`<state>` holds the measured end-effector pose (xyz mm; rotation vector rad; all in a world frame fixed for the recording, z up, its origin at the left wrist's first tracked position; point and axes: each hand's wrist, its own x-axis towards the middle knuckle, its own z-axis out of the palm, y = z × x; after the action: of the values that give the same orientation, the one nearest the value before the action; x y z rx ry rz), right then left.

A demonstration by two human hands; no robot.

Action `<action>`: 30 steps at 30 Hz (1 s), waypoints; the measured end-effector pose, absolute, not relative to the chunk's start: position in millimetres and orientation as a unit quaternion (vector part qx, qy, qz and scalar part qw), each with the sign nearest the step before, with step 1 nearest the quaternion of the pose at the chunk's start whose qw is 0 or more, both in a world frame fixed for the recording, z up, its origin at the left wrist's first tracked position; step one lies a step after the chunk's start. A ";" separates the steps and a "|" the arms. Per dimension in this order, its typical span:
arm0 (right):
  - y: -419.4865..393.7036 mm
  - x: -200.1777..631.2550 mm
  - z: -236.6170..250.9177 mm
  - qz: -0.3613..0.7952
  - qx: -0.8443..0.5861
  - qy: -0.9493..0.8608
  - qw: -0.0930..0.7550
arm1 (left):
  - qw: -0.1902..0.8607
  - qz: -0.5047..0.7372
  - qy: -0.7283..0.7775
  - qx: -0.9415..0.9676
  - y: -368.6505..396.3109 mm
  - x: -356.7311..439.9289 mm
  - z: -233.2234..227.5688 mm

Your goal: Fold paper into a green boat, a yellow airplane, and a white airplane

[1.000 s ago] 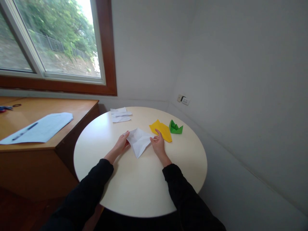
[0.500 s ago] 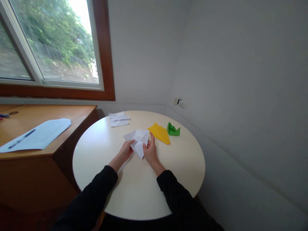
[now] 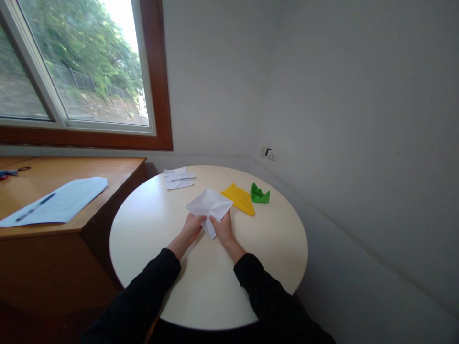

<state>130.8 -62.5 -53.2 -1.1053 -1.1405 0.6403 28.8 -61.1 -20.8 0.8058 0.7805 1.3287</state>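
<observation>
Item: white folded paper (image 3: 210,205), creased, on the round cream table (image 3: 201,286), near its middle. Your left hand (image 3: 191,229) and right hand (image 3: 223,228) sat close together at its near corner, fingers closed, each pinching the paper's lower edge. Beside it, to the right: yellow folded paper (image 3: 239,199), just touching; green paper boat (image 3: 259,194) beyond. Far edge: white paper scraps (image 3: 178,177). Left: wooden desk (image 3: 71,215) bearing a blue sheet (image 3: 60,200) and pen (image 3: 35,206).

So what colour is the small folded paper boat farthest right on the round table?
Green folded paper boat, clearest in the head view.
</observation>
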 end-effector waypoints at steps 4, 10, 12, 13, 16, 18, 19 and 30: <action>-62.5 131.5 -54.3 0.278 -0.498 -0.513 0.641 | 0.635 0.588 0.348 0.360 -63.4 31.9 -20.2; -63.3 132.3 -57.5 0.265 -0.528 -0.525 0.612 | 0.620 0.597 0.355 0.364 -62.5 33.1 -22.7; -63.5 131.9 -57.8 0.262 -0.533 -0.529 0.607 | 0.622 0.596 0.354 0.365 -62.3 32.6 -22.8; -63.7 131.7 -57.7 0.262 -0.534 -0.530 0.605 | 0.623 0.595 0.352 0.366 -62.3 32.4 -22.6; -64.3 131.3 -57.2 0.265 -0.532 -0.532 0.604 | 0.628 0.592 0.346 0.368 -62.4 32.1 -22.3; -64.4 131.6 -57.2 0.270 -0.527 -0.532 0.605 | 0.629 0.594 0.342 0.368 -62.4 32.1 -22.6; -64.3 132.0 -57.3 0.274 -0.522 -0.532 0.607 | 0.628 0.596 0.341 0.367 -62.3 32.1 -23.0; -60.0 129.8 -61.8 0.381 -0.431 -0.543 0.612 | 0.599 0.642 0.354 0.324 -51.8 21.0 -21.1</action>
<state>129.8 -60.0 -61.8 -0.9936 -1.2535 0.8799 21.0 -51.8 -21.1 0.7514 0.8206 1.4880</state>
